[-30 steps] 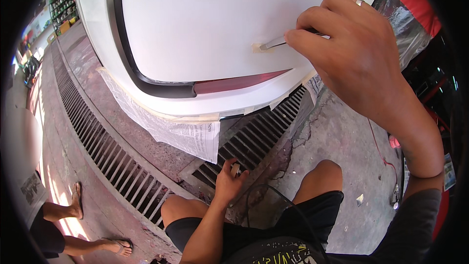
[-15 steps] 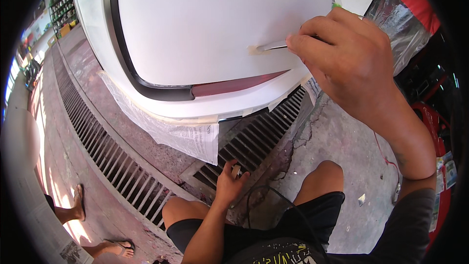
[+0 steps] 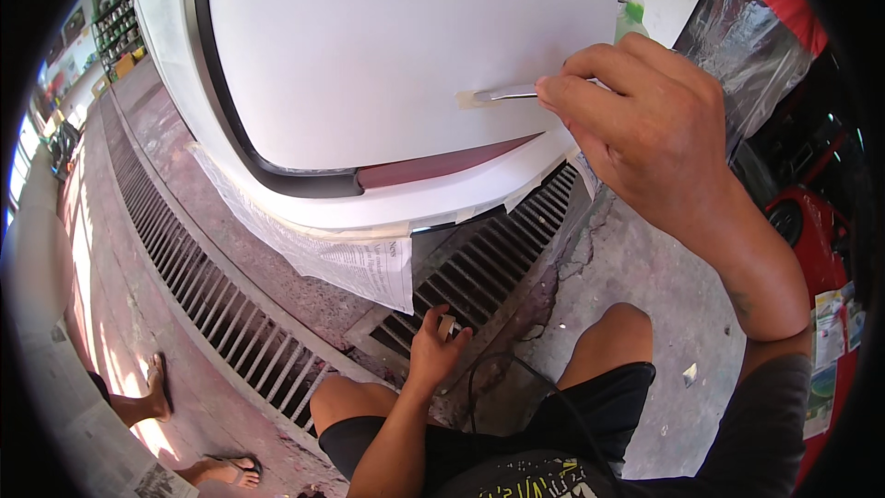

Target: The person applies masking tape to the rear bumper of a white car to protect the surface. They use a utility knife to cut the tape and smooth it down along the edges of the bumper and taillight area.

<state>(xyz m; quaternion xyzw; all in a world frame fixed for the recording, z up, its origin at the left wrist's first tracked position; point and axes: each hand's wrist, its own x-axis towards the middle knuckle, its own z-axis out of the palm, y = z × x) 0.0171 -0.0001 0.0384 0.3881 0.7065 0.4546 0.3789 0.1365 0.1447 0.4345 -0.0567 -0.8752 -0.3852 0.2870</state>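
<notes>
Here, tape patch: the tan tape patch (image 3: 467,101) sits low on the white car panel (image 3: 387,46), a little above the red lamp strip (image 3: 433,165), directly left of the right hand (image 3: 550,90).
Metal tool: the flat metal tool (image 3: 512,91) bridges that gap, its long axis running nearly level from left to right; its blade end lies over the patch's right part and looks to be touching, though from where I stand I can't swear to it.
Right hand: clamped on the tool, thumb against fingers, wrist bent over from the right.
Left hand: the left hand (image 3: 437,350) is well apart, low over the near end of the floor grate (image 3: 493,258), fingers curled round a small tan object (image 3: 447,326), perhaps a tape roll.
Nearer to the patch: the right hand, clearly.
Newspaper: the newspaper (image 3: 359,267) hangs from the bumper's lower edge, between the grate and the bumper's left side.
Containers: far off at upper left, a rack (image 3: 115,28) carries rows of small items, too blurred to tell what they hold.
Green thing: a pale green thing (image 3: 632,14) shows just past the panel's right edge; I can't tell whether it's a container.
</notes>
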